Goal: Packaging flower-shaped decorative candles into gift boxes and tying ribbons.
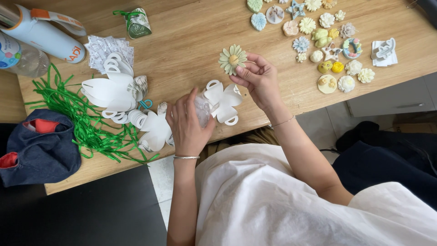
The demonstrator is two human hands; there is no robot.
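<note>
My right hand (259, 79) pinches a pale green daisy-shaped ornament (233, 58) with a yellow centre, held just above the wooden table (191, 41). My left hand (186, 125) grips a small clear plastic bag (201, 109) at the table's near edge. Right beside that bag lies an unfolded white paper box (224, 101) with looped tabs. Both wrists wear thin bracelets.
Several more flat white box blanks (114, 91) lie to the left, next to green shredded ribbon (86, 123) and a dark denim pouch (38, 148). Many small pastel ornaments (318, 36) spread at the far right. A finished wrapped box (136, 23) and bottles (41, 34) stand far left.
</note>
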